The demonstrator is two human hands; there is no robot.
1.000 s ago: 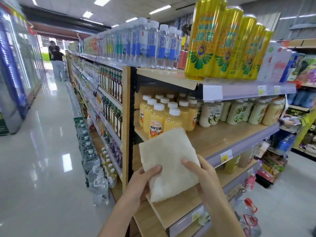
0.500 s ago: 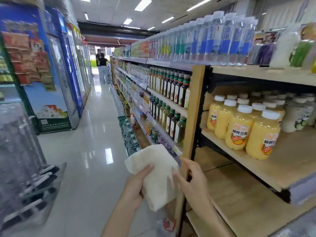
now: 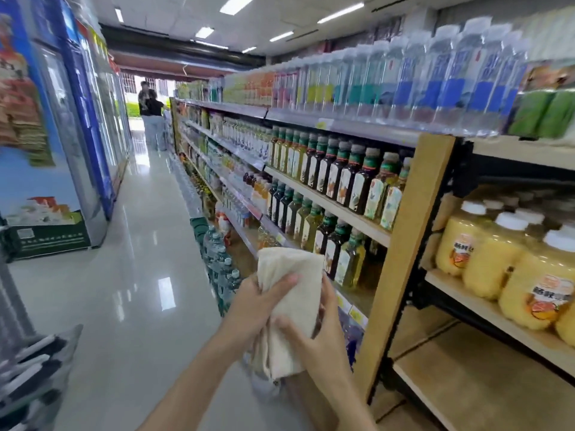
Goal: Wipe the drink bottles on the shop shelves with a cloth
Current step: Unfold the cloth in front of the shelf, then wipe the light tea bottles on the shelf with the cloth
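A folded cream cloth (image 3: pixel 292 293) hangs in front of me at the shelf's end post. My left hand (image 3: pixel 258 303) grips its left side with the thumb across the front. My right hand (image 3: pixel 320 334) holds its lower right edge, fingers curled round the fabric. Dark and green tea bottles (image 3: pixel 339 178) stand in rows on the shelf behind the cloth. Yellow juice bottles (image 3: pixel 497 259) with white caps stand on the wooden shelf at the right. Clear water bottles (image 3: pixel 435 76) line the top shelf. Neither hand touches a bottle.
A wooden upright post (image 3: pixel 407 250) divides the two shelf bays. A bare wooden shelf (image 3: pixel 485 387) lies low on the right. Glass-door fridges (image 3: pixel 77 135) line the aisle's left side. Two people (image 3: pixel 151 113) stand at the aisle's far end. Packs of water (image 3: pixel 217 253) sit on the floor.
The view has swung left along the aisle and closer to the tea bottle shelves. Both hands have bunched the cloth together, from a flat held sheet to a gathered fold.
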